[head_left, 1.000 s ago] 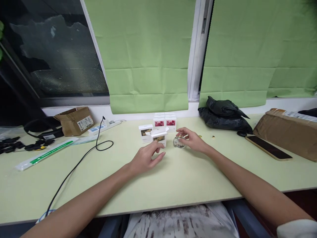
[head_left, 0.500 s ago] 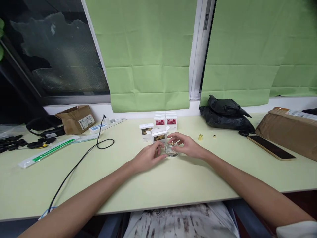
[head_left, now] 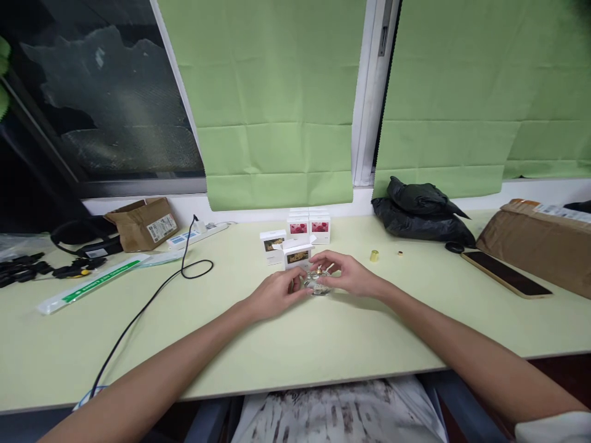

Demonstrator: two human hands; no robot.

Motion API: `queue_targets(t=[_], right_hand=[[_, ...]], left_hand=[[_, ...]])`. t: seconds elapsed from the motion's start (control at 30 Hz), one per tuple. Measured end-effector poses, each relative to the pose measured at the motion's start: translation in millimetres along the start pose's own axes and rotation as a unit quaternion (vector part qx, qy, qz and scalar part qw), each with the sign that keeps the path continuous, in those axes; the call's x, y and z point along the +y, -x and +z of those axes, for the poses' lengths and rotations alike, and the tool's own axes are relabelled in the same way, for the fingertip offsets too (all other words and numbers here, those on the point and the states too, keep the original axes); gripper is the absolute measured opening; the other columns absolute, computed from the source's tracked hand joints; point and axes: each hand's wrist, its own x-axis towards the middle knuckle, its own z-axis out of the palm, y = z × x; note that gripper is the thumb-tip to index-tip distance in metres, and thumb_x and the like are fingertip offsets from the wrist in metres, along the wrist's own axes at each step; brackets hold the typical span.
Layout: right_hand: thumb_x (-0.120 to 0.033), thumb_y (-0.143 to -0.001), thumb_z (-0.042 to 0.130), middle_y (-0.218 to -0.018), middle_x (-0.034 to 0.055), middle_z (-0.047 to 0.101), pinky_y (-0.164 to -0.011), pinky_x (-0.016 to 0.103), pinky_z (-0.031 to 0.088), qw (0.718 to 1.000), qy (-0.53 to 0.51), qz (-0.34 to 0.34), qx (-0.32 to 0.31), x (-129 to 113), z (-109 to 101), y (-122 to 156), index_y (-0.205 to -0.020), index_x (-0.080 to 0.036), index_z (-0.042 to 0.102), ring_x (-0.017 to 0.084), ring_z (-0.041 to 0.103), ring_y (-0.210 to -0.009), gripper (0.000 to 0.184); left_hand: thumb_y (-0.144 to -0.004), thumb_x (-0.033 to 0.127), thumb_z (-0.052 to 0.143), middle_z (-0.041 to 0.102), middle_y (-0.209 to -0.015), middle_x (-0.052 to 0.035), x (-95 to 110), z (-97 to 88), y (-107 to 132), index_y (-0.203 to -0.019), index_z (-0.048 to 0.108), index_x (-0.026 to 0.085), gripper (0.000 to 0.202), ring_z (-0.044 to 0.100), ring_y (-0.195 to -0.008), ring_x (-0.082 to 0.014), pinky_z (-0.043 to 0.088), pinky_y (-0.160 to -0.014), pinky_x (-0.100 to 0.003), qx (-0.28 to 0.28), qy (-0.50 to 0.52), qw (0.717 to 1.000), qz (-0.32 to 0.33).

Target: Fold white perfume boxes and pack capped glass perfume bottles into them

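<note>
A round clear glass perfume bottle (head_left: 317, 287) with a gold neck stands upright on the table between my two hands. My left hand (head_left: 277, 293) has its fingers curled at the bottle's left side. My right hand (head_left: 349, 275) grips the right side, thumb in front and fingers arched behind the neck. Just behind the bottle is a white box (head_left: 297, 253) with a dark floral picture and its top flaps raised. To the right lie a gold cap (head_left: 374, 256) and a small gold ring (head_left: 400, 253).
Another white box (head_left: 272, 247) and several pink-pictured boxes (head_left: 319, 229) stand farther back. On the right are a black plastic bag (head_left: 422, 215), a phone (head_left: 505, 275) and a large carton (head_left: 540, 246). A black cable (head_left: 152, 294) and a small cardboard box (head_left: 142, 226) occupy the left.
The perfume bottle has shifted slightly left and nearer to me. My right hand has moved a little left with it, while my left hand is nearly unchanged.
</note>
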Motion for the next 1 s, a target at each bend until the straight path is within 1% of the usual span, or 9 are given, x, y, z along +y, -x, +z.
queue_targets(t=[0.13,0.27,0.33,0.4,0.47,0.53,0.6,0.73,1.0], right_hand=[[-0.043,-0.096,0.067,-0.11,0.0053,0.075,-0.084,0.035,0.054,0.999,0.044,-0.006,0.022,-1.0,-14.7,-0.3,-0.115,-0.023,0.072,0.021,0.067,-0.093,0.029],[-0.04,-0.103,0.052,-0.082,0.0023,0.07,-0.068,0.031,0.046,0.961,0.235,0.019,0.145,7.3,-46.0,-0.6,-0.099,-0.022,0.069,0.019,0.061,-0.072,0.025],[-0.037,-0.104,0.048,-0.085,0.0052,0.072,-0.072,0.033,0.046,0.902,0.377,0.083,0.192,18.1,-65.6,0.8,-0.102,-0.022,0.068,0.022,0.064,-0.076,0.025],[-0.034,-0.104,0.044,-0.103,0.0128,0.073,-0.078,0.036,0.048,0.824,0.489,0.192,0.214,32.4,-85.3,5.0,-0.111,-0.019,0.067,0.026,0.069,-0.088,0.028],[-0.029,-0.104,0.042,-0.121,0.022,0.068,-0.083,0.039,0.05,0.751,0.53,0.319,0.23,48.0,-103.3,12.1,-0.122,-0.013,0.064,0.032,0.07,-0.104,0.033],[-0.027,-0.101,0.047,-0.131,0.0304,0.062,-0.088,0.044,0.051,0.71,0.52,0.409,0.241,61.9,-118.3,20.4,-0.133,-0.005,0.059,0.039,0.066,-0.118,0.04],[-0.025,-0.098,0.05,-0.128,0.0351,0.062,-0.088,0.047,0.052,0.696,0.505,0.45,0.241,72.3,-129.0,27.2,-0.134,0.001,0.058,0.042,0.067,-0.117,0.045],[-0.017,-0.094,0.054,-0.11,0.0315,0.07,-0.086,0.046,0.053,0.694,0.481,0.489,0.218,81.4,-135.7,30.6,-0.124,0.0,0.067,0.039,0.071,-0.111,0.037],[-0.018,-0.098,0.051,-0.116,0.0264,0.07,-0.089,0.043,0.052,0.726,0.495,0.435,0.196,65.6,-119.7,20.5,-0.124,-0.008,0.065,0.035,0.071,-0.108,0.032]], left_hand=[[-0.096,0.055,0.058,0.061,-0.074,0.0013,-1.0,0.4,-0.2,-0.097,0.063,0.024,0.032,0.055,-0.065,-0.0177,0.037,-0.059,-0.029,0.004,0.003,1.0,-0.002],[-0.097,0.054,0.059,0.063,-0.075,0.0014,-2.1,0.6,-0.7,-0.106,0.064,0.024,0.032,0.057,-0.067,-0.0184,0.039,-0.061,-0.029,-0.001,-0.003,1.0,-0.004],[-0.097,0.055,0.059,0.063,-0.076,0.0015,-3.0,0.6,-0.7,-0.107,0.064,0.025,0.032,0.058,-0.067,-0.0183,0.039,-0.061,-0.029,-0.005,-0.005,1.0,-0.007],[-0.098,0.054,0.059,0.064,-0.077,0.0014,-3.9,0.6,-0.6,-0.106,0.063,0.024,0.031,0.058,-0.068,-0.0183,0.039,-0.062,-0.029,-0.009,-0.003,1.0,-0.009],[-0.098,0.053,0.059,0.065,-0.078,0.0014,-4.9,0.8,-0.5,-0.108,0.063,0.024,0.031,0.058,-0.069,-0.0182,0.039,-0.062,-0.029,-0.011,0.002,1.0,-0.01],[-0.098,0.054,0.059,0.065,-0.078,0.0015,-5.8,1.1,-0.5,-0.109,0.063,0.024,0.032,0.058,-0.069,-0.0182,0.04,-0.062,-0.029,-0.011,0.006,1.0,-0.011],[-0.098,0.055,0.059,0.065,-0.079,0.0015,-6.6,1.4,-0.5,-0.11,0.063,0.025,0.033,0.058,-0.07,-0.0183,0.04,-0.063,-0.029,-0.01,0.007,1.0,-0.012],[-0.097,0.056,0.06,0.064,-0.079,0.0017,-7.7,1.4,-0.8,-0.113,0.064,0.025,0.035,0.058,-0.069,-0.0179,0.04,-0.063,-0.028,-0.011,0.007,1.0,-0.013],[-0.098,0.054,0.06,0.064,-0.079,0.002,-7.5,0.7,-0.4,-0.112,0.063,0.024,0.033,0.057,-0.069,-0.0172,0.038,-0.063,-0.028,-0.016,0.002,1.0,-0.011]])
